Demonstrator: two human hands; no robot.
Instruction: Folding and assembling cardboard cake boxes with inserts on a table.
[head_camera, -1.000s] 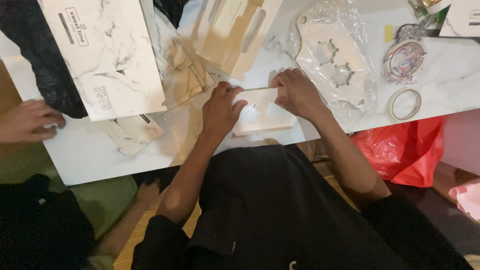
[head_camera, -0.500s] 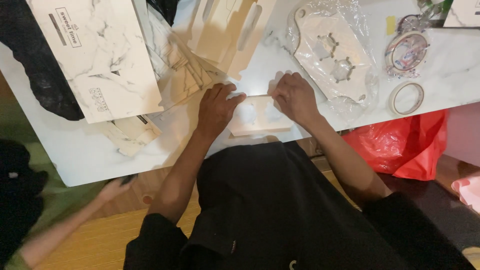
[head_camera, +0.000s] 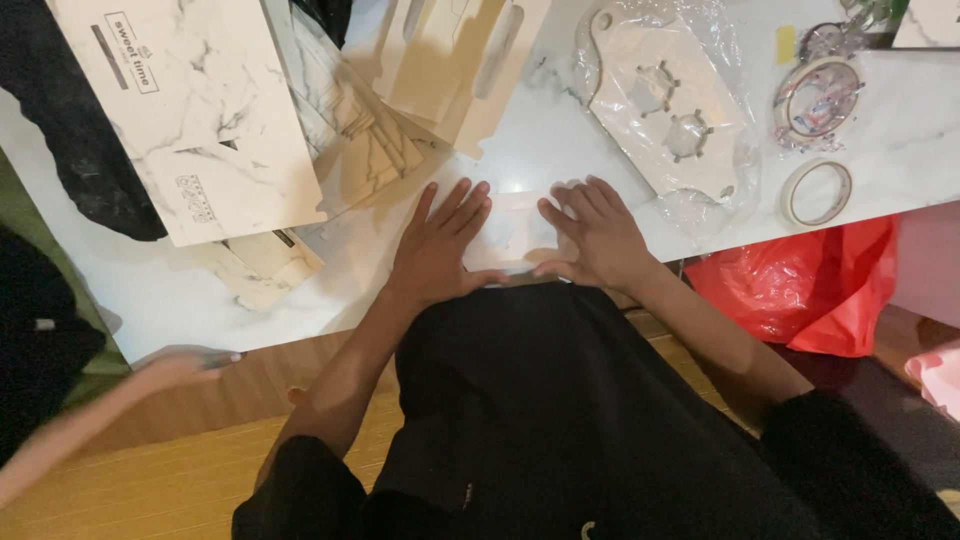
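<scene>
My left hand (head_camera: 437, 248) and my right hand (head_camera: 590, 235) lie flat, fingers spread, on a small white marbled cardboard piece (head_camera: 510, 232) at the near edge of the white table (head_camera: 150, 290). Both palms press its two ends and the middle of the piece shows between them. Neither hand grips anything. My black top fills the lower half of the view.
A large marbled box panel (head_camera: 200, 120) and loose cardboard pieces (head_camera: 265, 265) lie to the left. A plastic-wrapped cut-out sheet (head_camera: 670, 110) and two tape rolls (head_camera: 818, 192) sit right. A red bag (head_camera: 800, 290) hangs below the table edge. Another person's hand (head_camera: 185, 365) reaches in at lower left.
My hands went from holding the cardboard piece to lying flat on it. The other person's hand left the table and dropped to the lower left.
</scene>
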